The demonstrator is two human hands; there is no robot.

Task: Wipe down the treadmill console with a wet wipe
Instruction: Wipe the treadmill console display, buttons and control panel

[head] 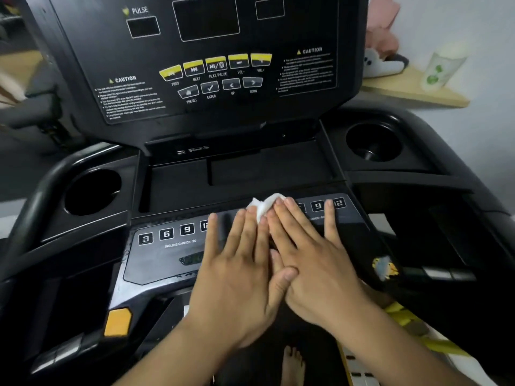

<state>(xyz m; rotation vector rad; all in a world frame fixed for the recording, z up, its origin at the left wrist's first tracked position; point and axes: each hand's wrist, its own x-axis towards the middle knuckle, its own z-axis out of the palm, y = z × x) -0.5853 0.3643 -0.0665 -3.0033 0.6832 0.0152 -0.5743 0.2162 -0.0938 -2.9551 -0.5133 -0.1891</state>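
While both hands lie flat with fingers spread on the console point(167, 246), the left hand point(237, 274) and right hand point(315, 263) overlap at centre frame, fingertips pressing the white wipe point(264, 204) against the button strip.

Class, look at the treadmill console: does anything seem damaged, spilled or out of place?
Nothing is broken or spilled. The lower button panel shows streaky grey smears along its left edge. Both hands, left hand and right hand, press a crumpled wet wipe onto it.

White wet wipe point(266, 205) — crumpled, on black treadmill console point(156, 254) btwn number keys
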